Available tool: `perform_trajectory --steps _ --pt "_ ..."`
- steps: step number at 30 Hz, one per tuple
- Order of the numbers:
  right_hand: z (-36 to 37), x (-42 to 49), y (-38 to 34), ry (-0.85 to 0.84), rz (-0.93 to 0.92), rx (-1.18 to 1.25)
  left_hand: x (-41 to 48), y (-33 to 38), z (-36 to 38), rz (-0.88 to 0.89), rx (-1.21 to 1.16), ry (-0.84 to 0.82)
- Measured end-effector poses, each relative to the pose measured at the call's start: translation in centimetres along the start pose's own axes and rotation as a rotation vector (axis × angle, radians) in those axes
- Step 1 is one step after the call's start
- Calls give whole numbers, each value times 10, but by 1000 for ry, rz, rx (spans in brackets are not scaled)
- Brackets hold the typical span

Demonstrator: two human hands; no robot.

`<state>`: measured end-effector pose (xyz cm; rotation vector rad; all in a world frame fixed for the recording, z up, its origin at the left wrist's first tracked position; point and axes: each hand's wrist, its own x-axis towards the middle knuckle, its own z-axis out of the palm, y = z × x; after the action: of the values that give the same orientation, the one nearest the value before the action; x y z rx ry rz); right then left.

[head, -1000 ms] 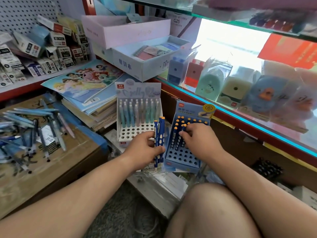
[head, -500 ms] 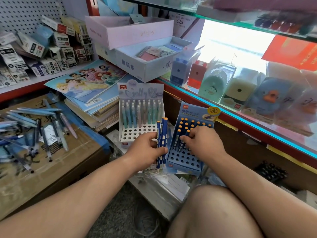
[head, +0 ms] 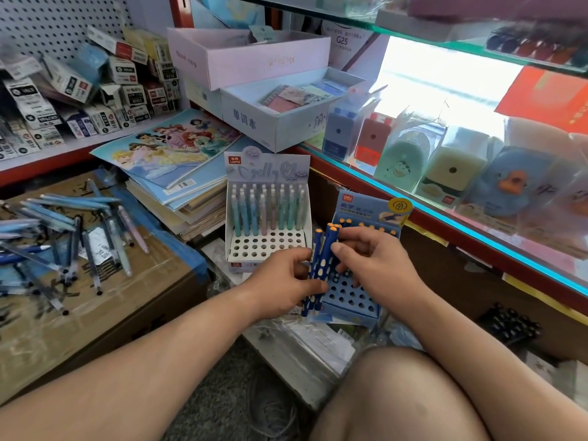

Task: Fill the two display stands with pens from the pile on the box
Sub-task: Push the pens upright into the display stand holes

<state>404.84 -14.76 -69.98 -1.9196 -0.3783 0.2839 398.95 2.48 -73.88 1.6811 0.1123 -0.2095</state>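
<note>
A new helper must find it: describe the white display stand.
Below the glass shelf, right of the princess books, two stands sit side by side. The white display stand is the left one: lilac header, pastel pens in its back rows, unlike the blue stand.

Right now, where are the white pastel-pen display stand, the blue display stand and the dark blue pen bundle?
white pastel-pen display stand (head: 254,246): head view, perforated base.
blue display stand (head: 350,297): head view, perforated base.
dark blue pen bundle (head: 321,259): head view, mid-barrel.
</note>
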Motion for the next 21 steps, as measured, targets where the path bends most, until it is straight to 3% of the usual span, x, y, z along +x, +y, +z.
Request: perform_trajectory --steps 6,12,21 --pt "-1 2 2 -21 -39 -35 -1 2 2 -20 14 -6" --pt "-22 11 20 342 -3 -123 5 -3 -1 -70 80 114" --pt "-26 11 19 284 19 -426 8 -6 -3 -97 72 120"
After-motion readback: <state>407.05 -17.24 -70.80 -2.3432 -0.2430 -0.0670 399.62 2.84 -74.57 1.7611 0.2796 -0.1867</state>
